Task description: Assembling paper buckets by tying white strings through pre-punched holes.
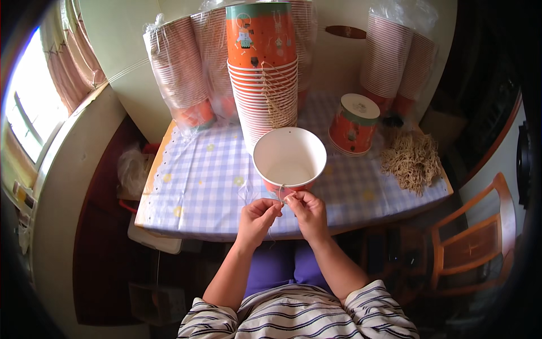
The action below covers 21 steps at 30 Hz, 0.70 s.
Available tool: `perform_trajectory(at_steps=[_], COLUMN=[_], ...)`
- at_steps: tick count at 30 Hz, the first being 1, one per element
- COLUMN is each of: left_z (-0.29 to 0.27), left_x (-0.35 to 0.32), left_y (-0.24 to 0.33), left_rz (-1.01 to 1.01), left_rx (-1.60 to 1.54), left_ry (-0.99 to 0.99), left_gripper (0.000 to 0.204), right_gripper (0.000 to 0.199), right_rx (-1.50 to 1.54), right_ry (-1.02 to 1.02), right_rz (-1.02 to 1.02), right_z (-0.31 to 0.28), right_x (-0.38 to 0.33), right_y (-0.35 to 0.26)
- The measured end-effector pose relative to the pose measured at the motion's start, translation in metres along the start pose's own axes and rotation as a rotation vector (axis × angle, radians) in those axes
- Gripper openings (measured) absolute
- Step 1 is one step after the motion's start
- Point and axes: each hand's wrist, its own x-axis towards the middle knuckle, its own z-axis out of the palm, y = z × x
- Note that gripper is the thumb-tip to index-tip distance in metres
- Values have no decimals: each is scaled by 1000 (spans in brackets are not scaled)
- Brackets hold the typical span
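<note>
A white-lined paper bucket (289, 155) with an orange outside stands open end up near the table's front edge. From its near rim hangs a thin beige string (281, 192). Just below that rim, my left hand (261, 217) and my right hand (307, 213) meet, each with thumb and forefinger pinched on the string. The exact crossing of the string between my fingertips is too small to make out. Right behind the bucket rises a tall stack of upside-down orange buckets (262, 90), with string loops (276, 101) hanging down its side.
A blue-checked tablecloth (212, 186) covers the table. On the right are an upturned orange bucket (354, 127) and a pile of beige strings (415, 163). Plastic-wrapped bucket stacks (178, 68) line the back, with more wrapped stacks (389, 56) at right. A wooden chair (471, 237) stands right.
</note>
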Motion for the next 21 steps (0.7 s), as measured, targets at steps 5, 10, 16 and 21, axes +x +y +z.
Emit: perform_trajectory(at_steps=[5,10,16,21], left_z=[2,2,2,6], left_x=[-4,-1,-3,-6], left_y=[-2,-4,-7,-6], left_rz=[74,57,38,59], left_rx=[-25,-40,-4,-22], left_ry=[14,-4,-15,0], left_gripper=[14,14,12,13], right_gripper=[15,14,11,12], right_rx=[-12,-54,-372,-258], right_ry=[-7,22,154,118], right_rz=[7,-25,-325,-221], right_z=[0,-2,8,2], right_x=[-2,0,-2,0], right_y=[1,4,2,11])
